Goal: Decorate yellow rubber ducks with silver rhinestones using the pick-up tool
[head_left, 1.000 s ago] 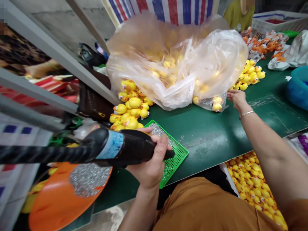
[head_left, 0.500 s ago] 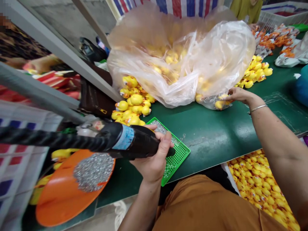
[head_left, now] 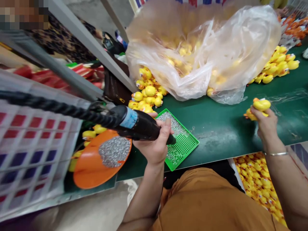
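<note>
Lifting away from the bulging translucent plastic bag (head_left: pixel 238 48) at twelve o'clock, the right hand (head_left: pixel 266 125) now grips what look like two glossy yellow toy ducks with orange beaks (head_left: pixel 262 104) at three o'clock, above the dark green tabletop (head_left: pixel 216 118). Half a second ago they lay at the bag's corner under its fingers, so the pick-up seems complete. Near the centre, the left hand (head_left: pixel 155 146) stays wrapped around a black, rounded tool (head_left: pixel 144 125), its tip over a perforated green plastic tray (head_left: pixel 184 144); whether they touch is unclear.
</note>
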The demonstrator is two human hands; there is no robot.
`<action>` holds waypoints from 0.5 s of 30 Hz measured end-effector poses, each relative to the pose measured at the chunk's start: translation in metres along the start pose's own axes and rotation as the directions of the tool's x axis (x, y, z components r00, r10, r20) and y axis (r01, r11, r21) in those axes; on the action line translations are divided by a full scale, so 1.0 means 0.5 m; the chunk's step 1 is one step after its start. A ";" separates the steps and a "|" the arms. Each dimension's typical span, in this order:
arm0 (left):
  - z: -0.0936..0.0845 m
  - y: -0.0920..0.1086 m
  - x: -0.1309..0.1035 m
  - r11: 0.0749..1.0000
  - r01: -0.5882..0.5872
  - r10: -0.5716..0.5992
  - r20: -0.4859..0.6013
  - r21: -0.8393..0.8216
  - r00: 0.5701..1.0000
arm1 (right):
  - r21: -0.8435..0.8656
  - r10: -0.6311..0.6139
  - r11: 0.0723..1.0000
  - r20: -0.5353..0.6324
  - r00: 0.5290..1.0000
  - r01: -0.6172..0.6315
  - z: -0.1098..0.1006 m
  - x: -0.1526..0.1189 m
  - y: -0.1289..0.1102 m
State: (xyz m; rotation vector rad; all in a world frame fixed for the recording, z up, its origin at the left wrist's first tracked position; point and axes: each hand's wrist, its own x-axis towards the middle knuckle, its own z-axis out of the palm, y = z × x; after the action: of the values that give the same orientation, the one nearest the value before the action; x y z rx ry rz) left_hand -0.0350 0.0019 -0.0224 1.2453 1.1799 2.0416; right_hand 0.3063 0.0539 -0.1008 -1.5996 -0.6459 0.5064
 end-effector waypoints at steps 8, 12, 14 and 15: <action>-0.014 -0.018 -0.004 0.997 -0.027 0.028 -0.007 0.076 1.000 | 0.136 0.296 0.814 0.739 0.605 -0.565 0.074 -0.237 -0.049; -0.012 -0.012 -0.007 0.998 -0.024 0.023 0.005 0.050 1.000 | 0.127 0.276 0.824 0.761 0.587 -0.552 0.111 -0.254 -0.044; -0.013 -0.011 -0.007 0.999 -0.019 0.018 0.007 0.042 1.000 | 0.117 0.246 0.863 0.752 0.612 -0.491 0.121 -0.252 -0.038; -0.014 -0.011 -0.006 0.999 -0.015 0.015 0.003 0.046 1.000 | 0.116 0.224 0.886 0.741 0.633 -0.449 0.125 -0.251 -0.034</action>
State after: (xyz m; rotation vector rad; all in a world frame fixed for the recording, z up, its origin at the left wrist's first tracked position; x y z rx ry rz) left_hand -0.0398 -0.0004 -0.0301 1.2819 1.2261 2.0341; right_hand 0.1700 0.0179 -0.0976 -1.2013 -0.7875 1.5015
